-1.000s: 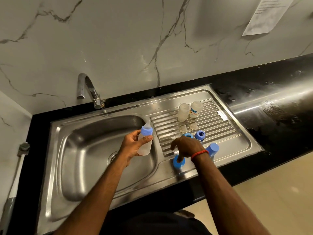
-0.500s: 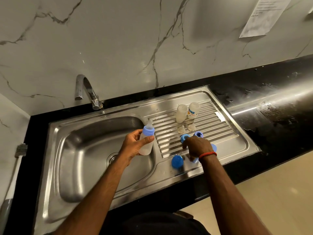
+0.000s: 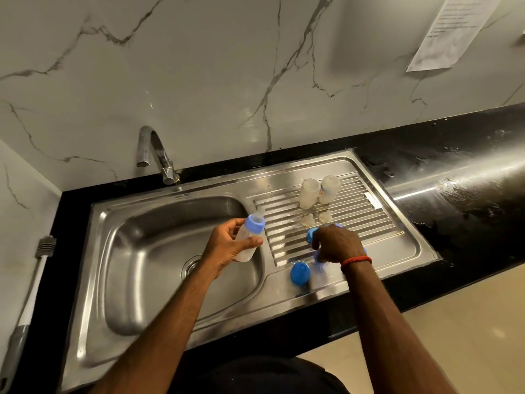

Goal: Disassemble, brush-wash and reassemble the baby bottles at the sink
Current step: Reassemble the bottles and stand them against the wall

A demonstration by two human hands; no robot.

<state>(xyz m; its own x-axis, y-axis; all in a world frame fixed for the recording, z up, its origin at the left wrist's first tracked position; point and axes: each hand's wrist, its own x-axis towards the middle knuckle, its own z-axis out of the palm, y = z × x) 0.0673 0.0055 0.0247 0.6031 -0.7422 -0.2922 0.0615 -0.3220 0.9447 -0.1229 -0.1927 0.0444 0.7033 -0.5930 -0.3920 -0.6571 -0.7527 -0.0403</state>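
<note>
Gripping a translucent blue-collared baby bottle, our left hand wraps it. Our right hand curls its fingers down; grasp unclear.

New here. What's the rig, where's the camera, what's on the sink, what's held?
No robot: a person's bare hands, filmed by one wide-angle camera worn on the head, looking down at a steel sink. The left hand grips a translucent baby bottle with blue collar and clear teat. The right hand covers a mostly hidden blue plastic piece on the ribbed drainboard; grip unclear. Also there: two standing translucent bottle bodies, two clear teats, a blue ring, a blue dome cap. A white-handled brush lies far left.
</note>
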